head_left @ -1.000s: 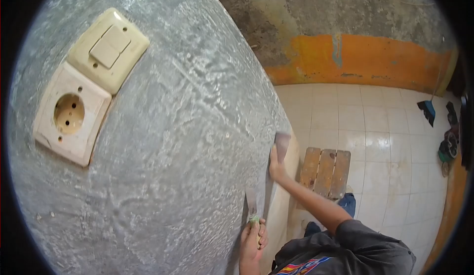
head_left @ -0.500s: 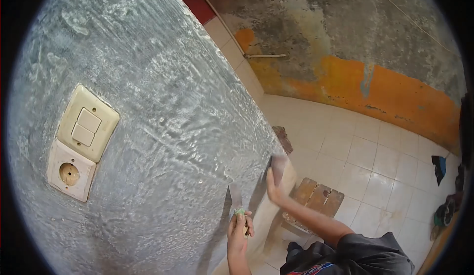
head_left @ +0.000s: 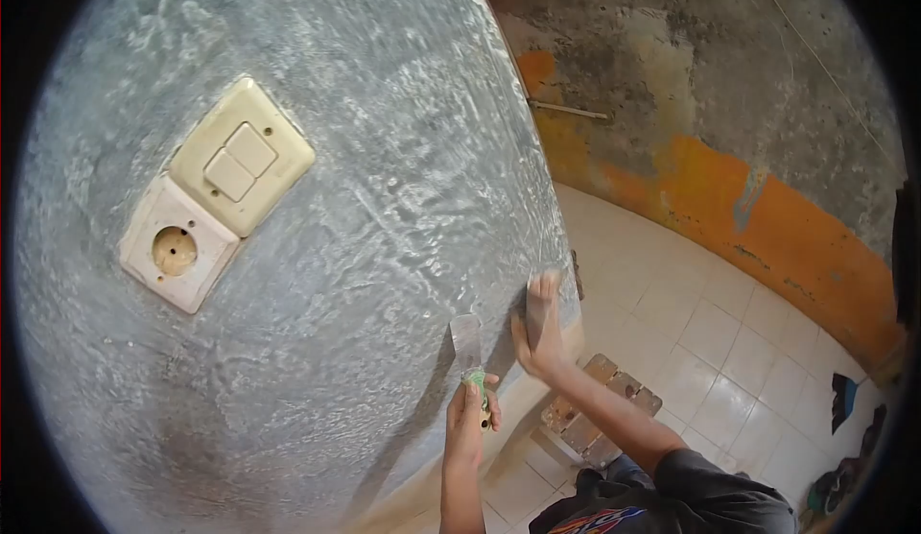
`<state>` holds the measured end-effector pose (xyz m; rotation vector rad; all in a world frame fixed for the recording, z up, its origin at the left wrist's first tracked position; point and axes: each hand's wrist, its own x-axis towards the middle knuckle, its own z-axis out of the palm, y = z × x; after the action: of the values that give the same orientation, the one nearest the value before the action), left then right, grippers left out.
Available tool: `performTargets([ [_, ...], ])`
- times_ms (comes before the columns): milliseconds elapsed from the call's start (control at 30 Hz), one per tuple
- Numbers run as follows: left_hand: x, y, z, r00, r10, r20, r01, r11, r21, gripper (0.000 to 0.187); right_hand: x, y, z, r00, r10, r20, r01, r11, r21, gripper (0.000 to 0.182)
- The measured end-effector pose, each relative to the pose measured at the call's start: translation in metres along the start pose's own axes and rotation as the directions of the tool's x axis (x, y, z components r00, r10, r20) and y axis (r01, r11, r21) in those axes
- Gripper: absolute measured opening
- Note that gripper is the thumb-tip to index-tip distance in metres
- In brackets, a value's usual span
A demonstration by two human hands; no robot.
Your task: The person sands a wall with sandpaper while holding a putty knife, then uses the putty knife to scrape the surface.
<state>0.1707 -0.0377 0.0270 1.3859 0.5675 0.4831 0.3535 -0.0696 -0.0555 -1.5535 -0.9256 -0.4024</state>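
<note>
My left hand (head_left: 467, 421) is closed around the green handle of a putty knife (head_left: 466, 340), its metal blade pointing up against the grey plastered wall (head_left: 317, 361). Close to the wall's right edge, my right hand (head_left: 537, 352) grips a flat scraper blade (head_left: 544, 318), fingertips folded over its top end. Dark shadows of both hands fall on the wall. Its grey surface is streaked and uneven, with shiny wet-looking ridges.
A cream light switch (head_left: 240, 160) and a socket (head_left: 177, 246) sit on the wall at left. Below my right arm stands a small wooden stool (head_left: 600, 409) on the tiled floor (head_left: 729, 342). Behind is a worn grey and orange wall (head_left: 796, 217) with a thin pipe (head_left: 571, 110).
The view has shifted, so the switch and socket appear higher and farther right. My right hand's fingers now reach over the blade's top, and the putty knife blade shows more face-on.
</note>
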Motion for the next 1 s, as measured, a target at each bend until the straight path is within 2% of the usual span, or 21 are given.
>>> performTargets([
  [33, -0.002, 0.001, 0.002, 1.0, -0.009, -0.007, 0.009, 1.0, -0.018, 0.045, -0.016, 0.007, 0.004, 0.995, -0.012, 0.099, 0.015, 1.0, -0.026, 0.068],
  [167, -0.006, 0.005, 0.012, 0.999, 0.006, -0.032, -0.007, 0.999, -0.042, 0.046, -0.004, 0.003, -0.003, 0.986, -0.01, 0.167, 0.0, 0.998, 0.058, 0.069],
  [233, -0.007, 0.006, 0.018, 0.997, 0.025, -0.066, -0.029, 0.998, -0.058, 0.046, 0.06, -0.02, -0.021, 0.98, -0.189, 0.065, 0.196, 0.973, -0.125, 0.068],
  [333, -0.001, 0.011, 0.034, 0.988, 0.07, -0.137, -0.082, 0.993, -0.088, 0.047, 0.132, -0.046, -0.041, 0.955, -0.296, 0.033, 0.298, 0.942, -0.155, 0.066],
  [433, 0.007, 0.011, 0.052, 0.974, 0.104, -0.202, -0.131, 0.984, -0.124, 0.048, 0.132, -0.03, -0.042, 0.932, -0.355, 0.072, 0.362, 0.919, -0.159, 0.065],
  [500, 0.016, 0.01, 0.064, 0.963, 0.133, -0.235, -0.17, 0.975, -0.146, 0.048, 0.092, 0.012, -0.028, 0.928, -0.358, 0.104, 0.372, 0.912, -0.173, 0.067],
  [567, 0.02, 0.006, 0.075, 0.954, 0.133, -0.269, -0.182, 0.968, -0.17, 0.048, 0.059, 0.04, -0.027, 0.926, -0.307, 0.218, 0.35, 0.915, -0.198, 0.069],
  [600, 0.02, 0.005, 0.08, 0.945, 0.144, -0.294, -0.201, 0.964, -0.175, 0.048, 0.067, 0.038, -0.028, 0.916, -0.33, 0.229, 0.372, 0.911, -0.178, 0.069],
  [667, 0.026, 0.006, 0.091, 0.935, 0.14, -0.327, -0.226, 0.944, -0.242, 0.048, 0.103, 0.017, -0.038, 0.897, -0.404, 0.177, 0.436, 0.875, -0.212, 0.072],
  [767, 0.035, 0.008, 0.108, 0.901, 0.153, -0.405, -0.258, 0.942, -0.217, 0.053, 0.188, -0.048, -0.07, 0.85, -0.456, 0.265, 0.51, 0.837, -0.198, 0.072],
  [833, 0.038, 0.012, 0.117, 0.886, 0.174, -0.429, -0.29, 0.931, -0.22, 0.053, 0.215, -0.068, -0.072, 0.845, -0.52, 0.125, 0.535, 0.816, -0.22, 0.074],
  [900, 0.038, 0.017, 0.119, 0.878, 0.189, -0.441, -0.312, 0.922, -0.227, 0.052, 0.204, -0.057, -0.067, 0.844, -0.519, 0.137, 0.537, 0.815, -0.22, 0.074],
  [1000, 0.035, 0.017, 0.123, 0.873, 0.179, -0.453, -0.328, 0.903, -0.276, 0.047, 0.144, -0.01, -0.055, 0.846, -0.495, 0.198, 0.528, 0.829, -0.184, 0.073],
])
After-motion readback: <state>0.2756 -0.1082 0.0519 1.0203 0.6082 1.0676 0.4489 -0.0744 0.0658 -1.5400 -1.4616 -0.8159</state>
